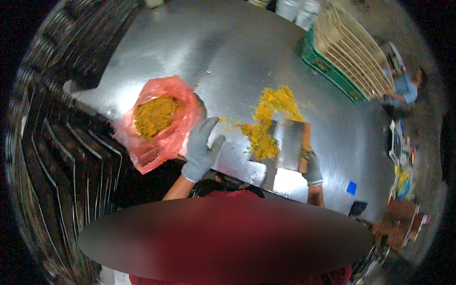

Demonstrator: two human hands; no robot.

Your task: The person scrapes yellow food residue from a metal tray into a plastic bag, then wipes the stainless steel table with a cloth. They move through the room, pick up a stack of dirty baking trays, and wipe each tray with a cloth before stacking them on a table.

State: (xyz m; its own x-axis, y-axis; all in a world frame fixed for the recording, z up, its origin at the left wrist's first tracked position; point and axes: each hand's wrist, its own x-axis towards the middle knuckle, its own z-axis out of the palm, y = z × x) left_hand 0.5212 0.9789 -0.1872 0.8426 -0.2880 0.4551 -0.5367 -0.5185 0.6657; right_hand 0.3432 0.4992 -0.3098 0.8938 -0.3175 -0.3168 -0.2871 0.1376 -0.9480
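Observation:
A grey glove covers my left hand (202, 151), which lies beside the right edge of a pink plastic bag (188, 107); its fingers are extended and I see nothing held in it. The bag is spread wide and contains a mound of yellow-orange shredded material (156, 117). My right hand (312, 165), also gloved, is closed on a flat metal blade with a wooden edge (294, 142), probably a scraper. Just left of and above the blade, loose yellow shreds with green bits (265, 124) lie on the metal table (238, 71).
A green-rimmed crate (335, 78) stands at the table's upper right. Dark racks with metal rails (74, 156) line the left. A piece of blue tape (351, 188) sits near the right side. Another person (408, 89) is at the far right.

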